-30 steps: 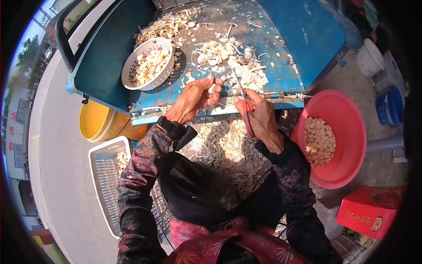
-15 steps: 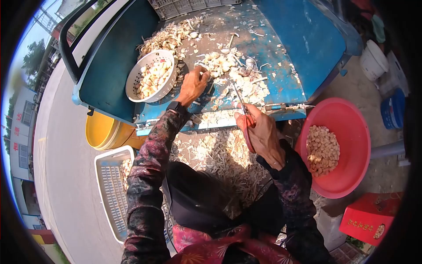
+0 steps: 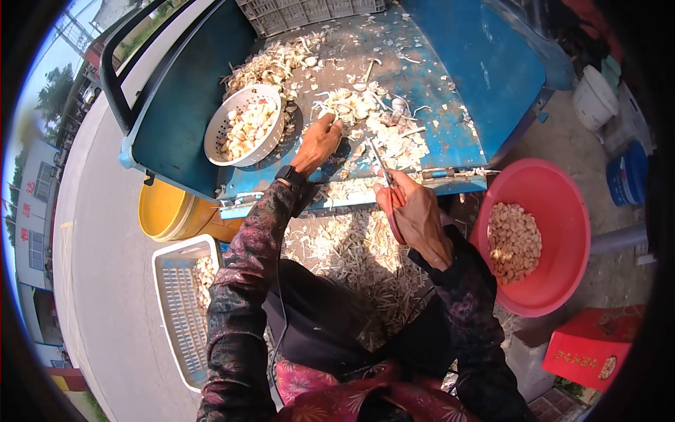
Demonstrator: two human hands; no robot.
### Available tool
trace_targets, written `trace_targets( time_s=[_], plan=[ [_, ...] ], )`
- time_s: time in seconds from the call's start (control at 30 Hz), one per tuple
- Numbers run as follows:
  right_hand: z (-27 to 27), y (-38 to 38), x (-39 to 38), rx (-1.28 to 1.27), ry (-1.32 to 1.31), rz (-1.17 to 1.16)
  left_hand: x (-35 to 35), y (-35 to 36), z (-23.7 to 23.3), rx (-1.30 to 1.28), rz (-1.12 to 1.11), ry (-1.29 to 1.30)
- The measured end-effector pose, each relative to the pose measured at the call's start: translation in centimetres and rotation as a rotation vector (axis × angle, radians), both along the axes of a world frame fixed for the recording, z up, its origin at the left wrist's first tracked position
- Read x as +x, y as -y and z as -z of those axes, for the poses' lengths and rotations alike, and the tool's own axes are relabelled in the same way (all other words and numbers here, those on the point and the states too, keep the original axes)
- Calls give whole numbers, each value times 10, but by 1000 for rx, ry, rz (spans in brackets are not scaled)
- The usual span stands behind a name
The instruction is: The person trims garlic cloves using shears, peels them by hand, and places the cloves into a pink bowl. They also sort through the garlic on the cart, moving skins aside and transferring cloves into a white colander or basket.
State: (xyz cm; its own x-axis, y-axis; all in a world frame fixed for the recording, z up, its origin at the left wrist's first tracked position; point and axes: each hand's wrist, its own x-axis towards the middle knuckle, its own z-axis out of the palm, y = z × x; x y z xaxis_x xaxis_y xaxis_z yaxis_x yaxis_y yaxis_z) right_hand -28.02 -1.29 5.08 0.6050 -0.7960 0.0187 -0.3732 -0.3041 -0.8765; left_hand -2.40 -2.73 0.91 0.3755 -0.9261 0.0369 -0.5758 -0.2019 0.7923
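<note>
- Since the earliest frame, the left hand (image 3: 320, 144) has been moved away from the scissors (image 3: 394, 216) to the near edge of the loose garlic and peelings (image 3: 356, 105) on the blue bed (image 3: 441, 133).
- Its fingertips are turned down, so whether anything is pinched in the left grip cannot be told.
- By the right hand (image 3: 423, 219), the scissors are grasped at their red handles, blades pointed towards the peelings.
- Pale cloves are gathered in the perforated bowl (image 3: 270, 145), and more are held in the pink basin (image 3: 564, 235).
- Much garlic appears already worked through; some is left among the peelings, its amount unclear.
</note>
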Motion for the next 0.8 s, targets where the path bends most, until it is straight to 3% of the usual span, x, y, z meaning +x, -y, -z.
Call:
trace_targets(
  time_s=[0.03, 0.07, 0.13, 0.17, 0.33, 0.7, 0.8],
  plan=[
    [2, 0, 0, 2, 5, 1, -18, -18, -21, -15, -16, -418],
    [6, 1, 0, 0, 14, 1, -21, -28, -28, -11, -16, -413],
    [13, 1, 2, 0, 22, -1, -19, -46, -35, 85, 79, -747],
    [16, 0, 3, -133, 89, -15, -21, -53, -36, 79, 78, -814],
    [28, -4, 7, -427, 182, -68, -39, -86, -56, 152, 154, -828],
    [24, -3, 6, -405, 126, -163, -36, -87, -82, 371, 421, -581],
    [27, -5, 10, -366, 151, -145, -33, -85, -77, 352, 486, -617]
  ],
)
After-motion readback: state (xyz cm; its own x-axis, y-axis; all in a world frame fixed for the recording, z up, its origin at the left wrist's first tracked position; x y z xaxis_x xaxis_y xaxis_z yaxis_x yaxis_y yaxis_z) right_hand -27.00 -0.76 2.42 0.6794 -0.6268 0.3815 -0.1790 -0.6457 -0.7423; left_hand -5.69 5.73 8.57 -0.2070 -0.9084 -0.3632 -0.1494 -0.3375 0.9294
